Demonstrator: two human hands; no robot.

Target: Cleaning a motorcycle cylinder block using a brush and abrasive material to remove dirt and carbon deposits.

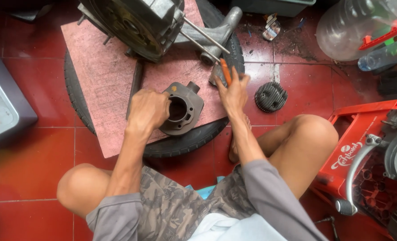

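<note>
camo shorts [171,201] and bare knees sit closest, person down on a red tile floor [28,178]. left hand [148,109] is wrapped tight around the rim of a grey engine cylinder [182,108], which rests on a pink board [104,67] laid over a tyre [187,142]. right hand [233,91] pinches an orange-handled tool [225,71] just beside the cylinder. finned cylinder head [270,96] lies on the tiles nearby.

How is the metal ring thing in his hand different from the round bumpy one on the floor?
The grey cylinder lies on the pink board, gripped by the left hand; the finned cylinder head sits untouched on the red floor. The cylinder has a big open bore; the head looks darker and ribbed. Both are round metal parts.
</note>
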